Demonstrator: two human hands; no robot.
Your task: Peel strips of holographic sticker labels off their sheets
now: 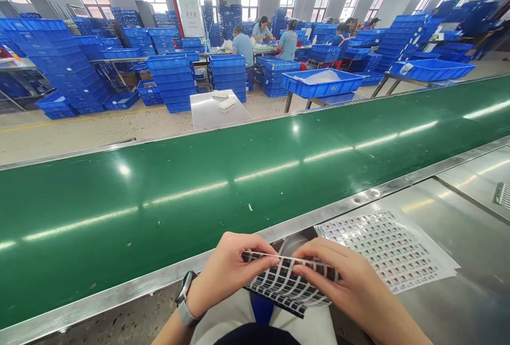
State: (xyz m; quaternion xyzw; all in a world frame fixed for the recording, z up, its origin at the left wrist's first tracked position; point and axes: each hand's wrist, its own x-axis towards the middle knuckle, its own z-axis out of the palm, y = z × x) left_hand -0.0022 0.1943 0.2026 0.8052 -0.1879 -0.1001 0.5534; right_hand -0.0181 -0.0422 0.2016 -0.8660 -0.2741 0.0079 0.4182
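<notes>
Both hands, the left hand (pixel 229 270) and the right hand (pixel 338 281), pinched the sticker sheet (pixel 285 284) near the green belt (pixel 199 186). It looked thin, light and bendy, best held by its edges.

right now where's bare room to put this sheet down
The green belt is bare between its two metal rails. The steel table is free right of the flat sticker sheet. Both hands crowd the near edge.

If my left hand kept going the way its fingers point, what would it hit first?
The left hand points right along the sticker sheet it holds, so it would probably meet the right hand first; their fingertips nearly touch already, though depth is unclear.
</notes>
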